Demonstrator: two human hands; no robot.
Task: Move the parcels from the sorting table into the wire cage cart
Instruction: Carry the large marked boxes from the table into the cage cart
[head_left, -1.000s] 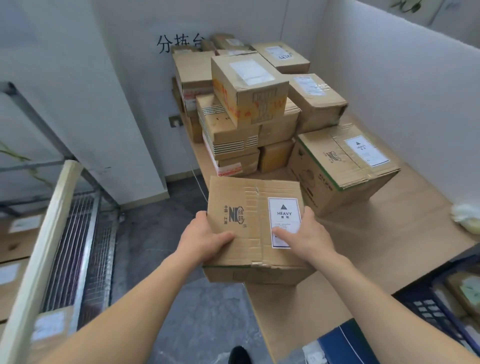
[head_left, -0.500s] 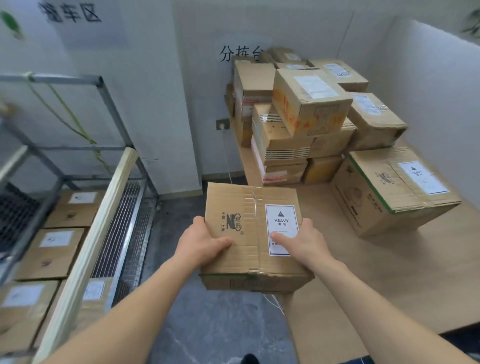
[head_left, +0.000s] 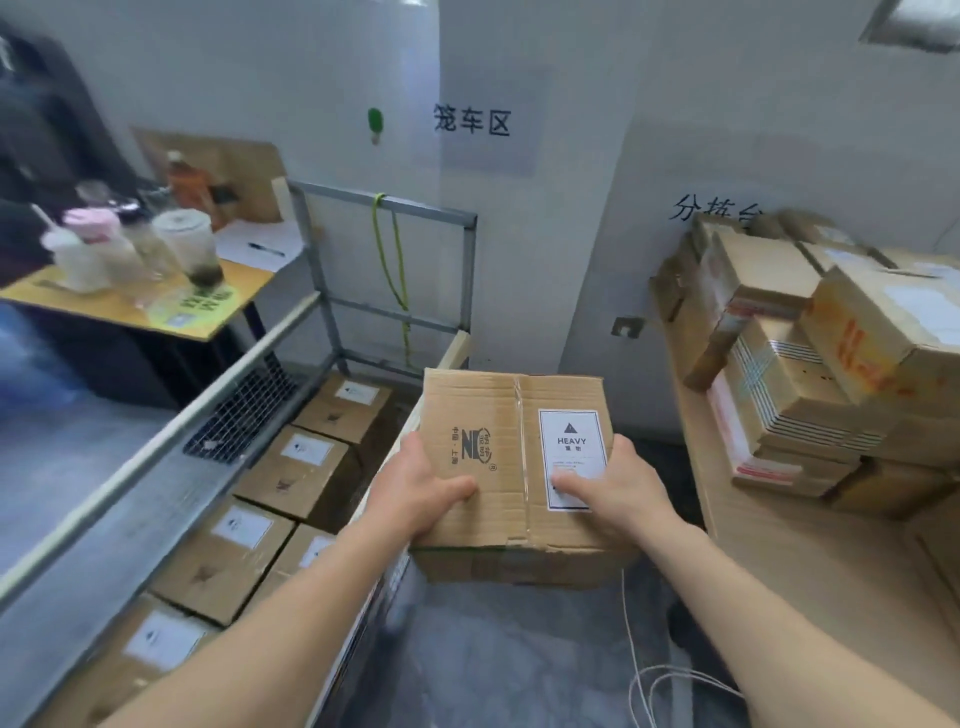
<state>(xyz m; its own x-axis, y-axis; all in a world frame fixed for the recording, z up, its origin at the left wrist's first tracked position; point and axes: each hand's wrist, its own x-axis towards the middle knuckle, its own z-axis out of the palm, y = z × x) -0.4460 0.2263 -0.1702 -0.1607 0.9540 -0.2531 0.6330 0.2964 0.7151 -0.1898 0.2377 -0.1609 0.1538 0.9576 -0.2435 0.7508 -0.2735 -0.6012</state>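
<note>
While you carry the parcel (head_left: 511, 452) in the air, your left hand (head_left: 415, 491) and right hand (head_left: 618, 486) are set apart and clamped on its near corners. Each thumb is flat on the top panel, and the fingers pass over the side edges out of sight. The right thumb rests on the HEAVY label (head_left: 571, 457). On that marking, I judge the load weighty for its size. The cardboard is corrugated, creased across the top and crumpled along the near edge, so expect stiff walls but a soft lid. The taped centre seam should carry no pressure. Take the weight from underneath at the bottom corners, not by squeezing the flaps, and keep the box level and close to you. The wire cage cart (head_left: 332, 291) stands to the left of your left hand, and stowed boxes (head_left: 306, 467) lie in rows on its floor. Whether the parcel's left edge has crossed the cart rail cannot be told. The sorting table (head_left: 779, 545) lies to the right of your right hand, with a stack of cartons (head_left: 810, 364) beyond it.
</note>
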